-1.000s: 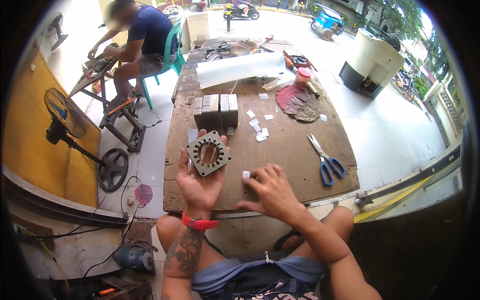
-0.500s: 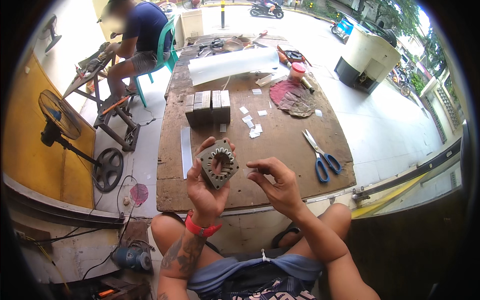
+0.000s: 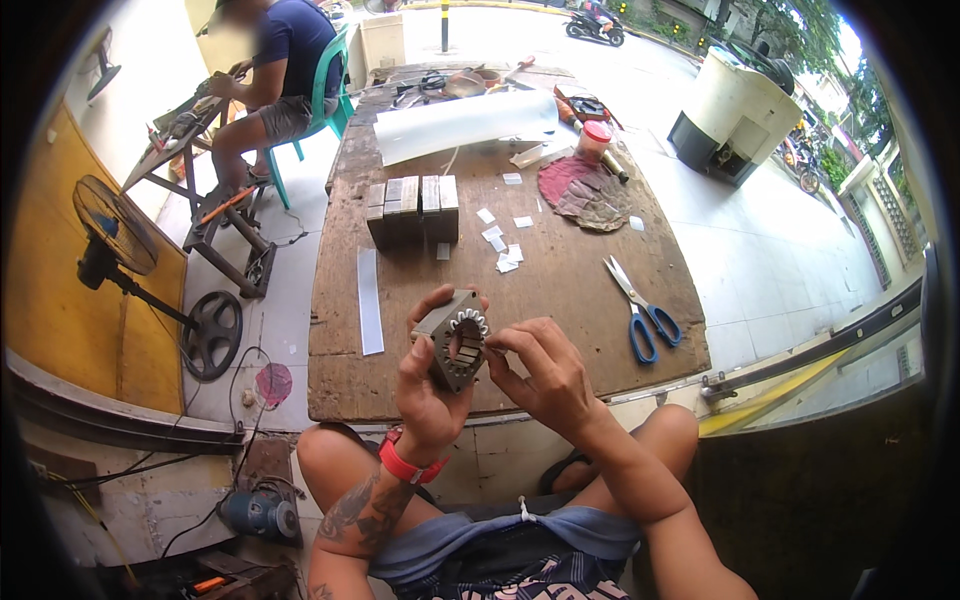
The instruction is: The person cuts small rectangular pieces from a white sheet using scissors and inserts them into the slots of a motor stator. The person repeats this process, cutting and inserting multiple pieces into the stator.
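My left hand (image 3: pixel 428 405) is wrapped round a grey metal stator core (image 3: pixel 438 328), a squarish block with a round slotted bore. White slot liners (image 3: pixel 470 320) show along the upper part of its bore; the lower slots look bare. The fingers of my right hand (image 3: pixel 548 372) are pinched at the right edge of the bore, and what they hold is hidden. Small white rectangles of insulating paper (image 3: pixel 493 236) lie scattered on the wooden table (image 3: pixel 560 300) beyond the core. A longer white strip (image 3: pixel 370 302) lies left of my left hand.
Several stacked metal cores (image 3: pixel 412 215) stand behind the strip. Blue-handled scissors (image 3: pixel 643 312) lie open at the right. Farther back are a large white sheet (image 3: pixel 465 125), a red-lidded jar (image 3: pixel 594 142) and a reddish cloth (image 3: pixel 580 200). A seated co-worker (image 3: pixel 290 60) and a fan (image 3: pixel 115 235) are left.
The stator core has moved slightly right and down and turned in my left hand. My right hand's pinched fingers have come from beside the core to its bore edge.
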A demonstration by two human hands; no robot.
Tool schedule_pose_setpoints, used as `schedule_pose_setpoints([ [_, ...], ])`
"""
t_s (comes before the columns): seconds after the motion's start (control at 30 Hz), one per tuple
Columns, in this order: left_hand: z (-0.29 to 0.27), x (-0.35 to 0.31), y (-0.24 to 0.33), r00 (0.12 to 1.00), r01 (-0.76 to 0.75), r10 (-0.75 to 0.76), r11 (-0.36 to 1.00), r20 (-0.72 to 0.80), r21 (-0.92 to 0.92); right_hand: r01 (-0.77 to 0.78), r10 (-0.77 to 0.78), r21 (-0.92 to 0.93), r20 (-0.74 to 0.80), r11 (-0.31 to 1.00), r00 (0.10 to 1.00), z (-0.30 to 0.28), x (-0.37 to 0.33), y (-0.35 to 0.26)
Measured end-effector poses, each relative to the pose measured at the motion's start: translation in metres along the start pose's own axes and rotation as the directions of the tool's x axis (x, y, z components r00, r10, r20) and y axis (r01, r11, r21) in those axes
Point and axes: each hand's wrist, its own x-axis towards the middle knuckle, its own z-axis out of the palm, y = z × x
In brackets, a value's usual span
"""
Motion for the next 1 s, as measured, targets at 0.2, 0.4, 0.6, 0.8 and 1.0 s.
schedule_pose_setpoints([
  [0.2, -0.004, 0.002, 0.001, 1.0, -0.007, 0.007, 1.0, 0.005, -0.002, 0.058, -0.051, -0.076, 0.085, 0.995, 0.995, -0.006, 0.0, -0.001],
  [0.4, -0.003, 0.001, -0.001, 1.0, -0.007, 0.007, 1.0, -0.026, -0.028, -0.063, 0.06, 0.079, 0.042, 0.995, 0.997, 0.005, -0.008, 0.005],
  [0.6, -0.009, 0.006, 0.003, 0.994, -0.037, 0.022, 0.989, -0.107, -0.142, -0.111, 0.106, 0.129, 0.046, 0.985, 0.993, 0.019, -0.014, -0.005],
  [0.8, -0.015, 0.016, 0.016, 0.968, 0.06, -0.14, 0.936, -0.21, -0.347, -0.359, 0.342, 0.127, 0.143, 0.924, 0.929, 0.016, 0.011, 0.058],
  [1.0, -0.015, 0.021, 0.021, 0.967, 0.188, -0.235, 0.922, -0.101, -0.339, -0.314, 0.351, -0.354, 0.044, 0.881, 0.935, 0.034, 0.026, 0.117],
])
